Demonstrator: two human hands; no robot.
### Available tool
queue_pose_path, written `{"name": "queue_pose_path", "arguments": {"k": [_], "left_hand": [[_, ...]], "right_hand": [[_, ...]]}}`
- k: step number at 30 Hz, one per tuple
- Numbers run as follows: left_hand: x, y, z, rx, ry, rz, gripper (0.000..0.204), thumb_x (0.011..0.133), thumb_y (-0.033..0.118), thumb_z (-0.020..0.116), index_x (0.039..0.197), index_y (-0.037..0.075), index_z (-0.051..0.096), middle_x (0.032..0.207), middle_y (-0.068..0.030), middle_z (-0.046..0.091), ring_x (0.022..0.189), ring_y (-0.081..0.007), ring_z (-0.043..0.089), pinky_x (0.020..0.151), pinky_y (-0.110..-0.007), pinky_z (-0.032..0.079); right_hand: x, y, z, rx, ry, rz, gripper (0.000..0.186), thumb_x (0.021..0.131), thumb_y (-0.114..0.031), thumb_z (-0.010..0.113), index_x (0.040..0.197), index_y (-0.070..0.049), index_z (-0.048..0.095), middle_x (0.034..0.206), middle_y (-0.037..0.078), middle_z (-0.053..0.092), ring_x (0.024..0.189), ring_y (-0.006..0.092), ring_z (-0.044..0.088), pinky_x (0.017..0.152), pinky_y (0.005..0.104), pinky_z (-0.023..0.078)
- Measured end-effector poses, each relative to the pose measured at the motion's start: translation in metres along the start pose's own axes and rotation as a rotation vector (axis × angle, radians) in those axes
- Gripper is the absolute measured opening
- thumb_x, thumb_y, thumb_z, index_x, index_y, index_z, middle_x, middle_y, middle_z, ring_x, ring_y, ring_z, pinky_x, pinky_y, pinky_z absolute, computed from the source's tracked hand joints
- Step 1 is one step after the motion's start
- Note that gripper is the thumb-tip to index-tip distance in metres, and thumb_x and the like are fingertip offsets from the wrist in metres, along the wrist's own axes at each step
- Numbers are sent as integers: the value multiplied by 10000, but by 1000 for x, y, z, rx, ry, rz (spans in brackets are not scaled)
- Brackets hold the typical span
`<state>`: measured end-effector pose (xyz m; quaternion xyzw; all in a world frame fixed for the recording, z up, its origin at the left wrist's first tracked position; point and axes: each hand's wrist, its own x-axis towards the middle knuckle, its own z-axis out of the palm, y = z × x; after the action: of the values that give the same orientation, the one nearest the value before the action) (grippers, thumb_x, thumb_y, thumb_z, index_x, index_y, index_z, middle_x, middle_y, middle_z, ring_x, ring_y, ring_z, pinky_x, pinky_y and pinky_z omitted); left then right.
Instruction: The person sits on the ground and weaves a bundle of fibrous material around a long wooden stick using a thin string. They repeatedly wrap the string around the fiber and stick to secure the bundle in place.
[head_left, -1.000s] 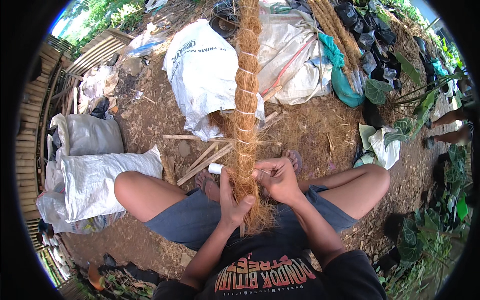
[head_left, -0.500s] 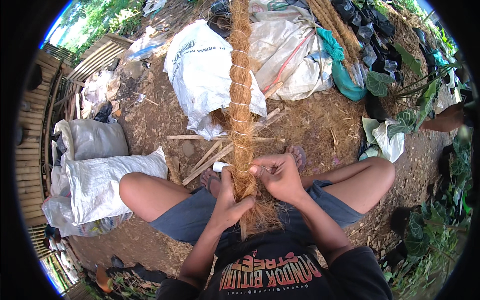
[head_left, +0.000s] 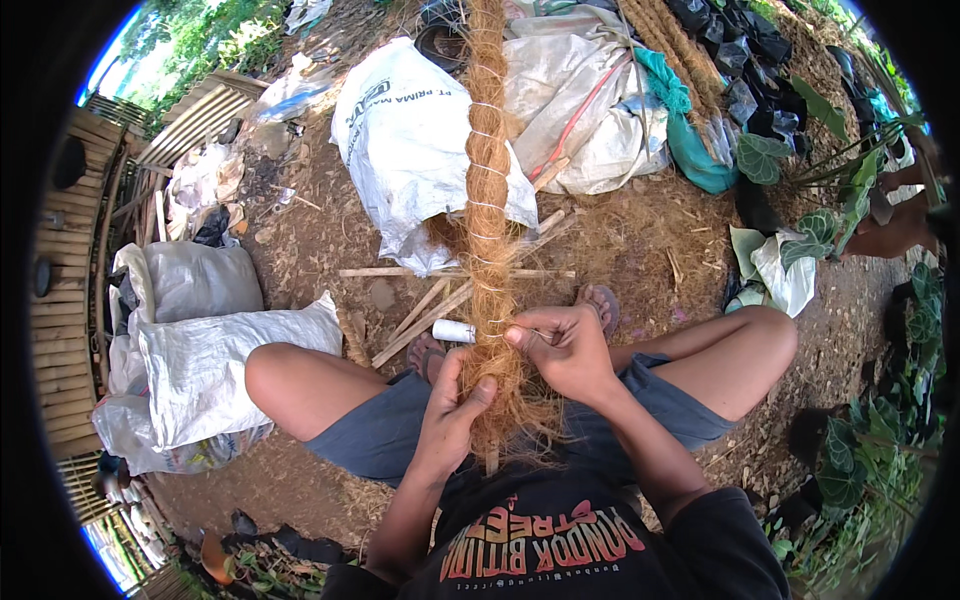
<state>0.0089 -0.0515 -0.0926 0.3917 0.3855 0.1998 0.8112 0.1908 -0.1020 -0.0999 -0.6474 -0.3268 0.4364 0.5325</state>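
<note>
A long pole wrapped in brown coir fibre (head_left: 488,180) stretches from the top of the view to my lap, with white string wound round it at intervals. My left hand (head_left: 448,415) is closed round its frayed lower end, thumb lying on the loose fibres. On the pole's right side my right hand (head_left: 572,352) pinches, thumb against forefinger, at the lowest turn of string; the strand between the fingertips is barely visible. A white spool (head_left: 453,331) sits against the pole's left side, just above my left fingers. A bare stick end (head_left: 491,461) pokes out below the fibres.
Wooden slats (head_left: 425,310) lie on the dirt beyond my feet. A white sack (head_left: 400,140) with fibre at its mouth is ahead; more sacks (head_left: 235,370) lie left. Further coir poles (head_left: 670,45) rest at the far right. Leafy plants (head_left: 845,450) and another person's bare limb (head_left: 895,228) are at right.
My left hand has shifted slightly down the fibres, and its thumb has moved up and left. The spool now shows apart from its fingers. My right hand keeps pinching at the string.
</note>
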Motion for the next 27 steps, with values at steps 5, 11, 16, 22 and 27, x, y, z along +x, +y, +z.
{"name": "queue_pose_path", "arguments": {"k": [5,11,16,22,27], "left_hand": [[-5,-15,9,-185,37,130,319,1089,179,498,1370,35,460,1062,-69,608,834,-128,573,745,-286,488],[0,-18,1,-370,-30,125,422,1026,160,526,1425,47,448,846,-88,555,619,-136,480,541,-264,384],[5,-12,-7,-447,-126,20,412,918,84,530,1319,-8,506,709,-68,471,548,-132,422,483,-267,317],[30,-14,-15,-625,-429,-126,299,885,107,547,1145,-39,544,735,-46,475,554,-103,414,475,-252,287],[43,-21,-5,-643,-393,-77,301,880,122,533,1133,-39,558,706,-33,449,517,-105,383,453,-265,278]], "right_hand": [[-3,-2,-2,117,-98,-16,172,967,-106,719,1006,58,753,789,4,711,672,24,478,578,262,423],[-3,-2,1,294,-163,-11,246,993,-140,699,1126,66,723,874,0,727,751,26,539,658,238,462],[-2,2,3,338,-246,48,312,1012,-133,671,1253,64,673,923,14,741,822,32,589,724,228,494],[6,5,-5,500,-377,64,321,1033,-154,643,1283,47,663,832,-23,690,659,-8,489,565,198,372],[4,5,-10,736,-287,253,321,1057,-201,611,1314,-9,626,622,-95,481,468,-11,287,423,227,175]]}}
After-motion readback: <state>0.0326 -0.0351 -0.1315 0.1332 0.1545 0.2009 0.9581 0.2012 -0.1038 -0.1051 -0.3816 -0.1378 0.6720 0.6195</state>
